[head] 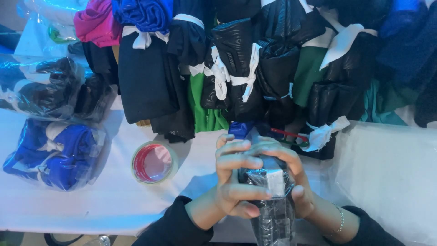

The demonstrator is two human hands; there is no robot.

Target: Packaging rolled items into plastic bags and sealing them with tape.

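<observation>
Two hands, left hand (pixel 236 182) and right hand (pixel 291 175), both clenched around a clear bag (pixel 273 214) of dark cloth

The worktop (pixel 54 205) is white. Between the fingers (pixel 236 161) sits a dark bundle (pixel 273 214) in clear glossy film with a white band. Left of the fingers, the tape roll (pixel 154 162) shows red inside a pale rim. Farther left, a clear bag (pixel 57 155) holds blue and white cloth. Beyond the fingers lie black rolls (pixel 236 68) tied with white strips, green cloth (pixel 207 114), and a magenta piece (pixel 98 23).
</observation>
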